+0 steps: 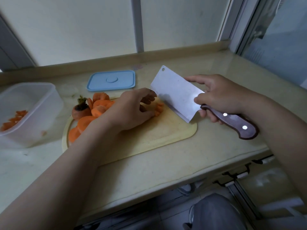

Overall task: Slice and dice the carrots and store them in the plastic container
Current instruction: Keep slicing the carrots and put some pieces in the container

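The plastic container [41, 113] stands on the counter [166, 171] at far left, translucent and uncovered. Diced carrot [15, 118] lies in its near left corner. One small orange scrap [43, 133] sits just beside the container's near wall; whether it lies inside or outside cannot be told.

The cutting board [166, 130] lies to the right of the container, apart from it. On the board's left end rests the carrot top [81, 110], stem stub up, with thick carrot slices [99, 105] heaped around and touching it. The blue lid [111, 80] lies flat on the counter behind the board.

The left hand [131, 110] reaches over the board's centre. Its fingers are curled down onto the cut carrot pieces [158, 108] and hold them against the board, fingertips beside the blade.

The cleaver [176, 93] is tilted, its broad face toward the camera and its edge close to the held pieces; whether the edge touches the board cannot be told.

The right hand [221, 95] grasps the wooden handle [232, 122], with the thumb and forefinger pinching the blade's rear.
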Tool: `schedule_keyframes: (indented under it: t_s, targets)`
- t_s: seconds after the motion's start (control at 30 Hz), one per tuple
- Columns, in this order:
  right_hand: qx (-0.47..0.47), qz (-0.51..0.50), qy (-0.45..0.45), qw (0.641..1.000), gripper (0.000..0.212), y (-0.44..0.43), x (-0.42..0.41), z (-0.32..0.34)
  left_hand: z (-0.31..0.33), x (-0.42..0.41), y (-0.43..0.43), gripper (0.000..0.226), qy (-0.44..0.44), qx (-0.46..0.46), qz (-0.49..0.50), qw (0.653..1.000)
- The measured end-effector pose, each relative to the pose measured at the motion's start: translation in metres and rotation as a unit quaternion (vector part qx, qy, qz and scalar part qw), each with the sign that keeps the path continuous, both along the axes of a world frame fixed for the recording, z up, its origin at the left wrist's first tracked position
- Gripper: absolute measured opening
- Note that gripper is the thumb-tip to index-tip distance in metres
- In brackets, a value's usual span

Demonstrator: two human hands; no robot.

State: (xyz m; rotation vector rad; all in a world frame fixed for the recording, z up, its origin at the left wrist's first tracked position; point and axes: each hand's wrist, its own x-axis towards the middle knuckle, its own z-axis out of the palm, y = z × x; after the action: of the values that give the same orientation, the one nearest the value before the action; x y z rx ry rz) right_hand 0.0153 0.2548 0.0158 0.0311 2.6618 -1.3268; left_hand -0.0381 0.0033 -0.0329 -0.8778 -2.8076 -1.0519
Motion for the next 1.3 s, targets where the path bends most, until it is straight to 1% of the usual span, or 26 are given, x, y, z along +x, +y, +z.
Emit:
schedule_keyframes:
  t_s: [0.1, 0.23, 0.4, 0.5, 0.63, 0.77, 0.93, 1.07, 1.3]
  targets:
    - [-0.003, -0.020, 0.009, 1.000, 0.071, 0.009, 0.005, -0.001, -0.002, 0.000, 0.001, 0.045, 0.001, -0.037, -0.015, 0.999]
    - [-0.010, -0.042, 0.012, 0.999, 0.071, 0.014, 0.014, -0.006, -0.003, -0.001, 0.004, 0.042, 0.016, -0.059, -0.034, 0.998]
    - [0.010, -0.029, 0.005, 1.000, 0.072, 0.009, 0.019, -0.011, -0.004, 0.000, 0.013, 0.051, 0.044, -0.051, -0.028, 0.997]
    - [0.010, -0.026, 0.010, 1.000, 0.072, 0.007, 0.018, -0.009, -0.001, 0.001, 0.015, 0.057, 0.023, -0.071, -0.029, 0.997]
    - [0.006, -0.033, 0.009, 0.999, 0.073, 0.007, 0.019, -0.006, 0.000, 0.001, 0.015, 0.054, 0.008, -0.062, -0.022, 0.998]
    - [0.015, -0.037, 0.009, 0.999, 0.074, 0.007, 0.021, -0.003, -0.005, 0.002, 0.019, 0.050, 0.015, -0.046, 0.010, 0.999]
    - [0.022, -0.044, 0.009, 0.999, 0.076, 0.001, 0.030, 0.002, -0.005, 0.003, 0.021, 0.053, 0.022, -0.044, 0.005, 0.999]
    - [0.040, -0.045, 0.032, 0.998, 0.077, -0.008, 0.036, 0.002, -0.005, 0.002, 0.016, 0.054, 0.018, -0.046, -0.013, 0.999]
    - [0.048, -0.063, 0.037, 0.996, 0.081, -0.033, 0.031, -0.008, -0.005, 0.002, 0.018, 0.051, 0.023, -0.048, 0.002, 0.999]
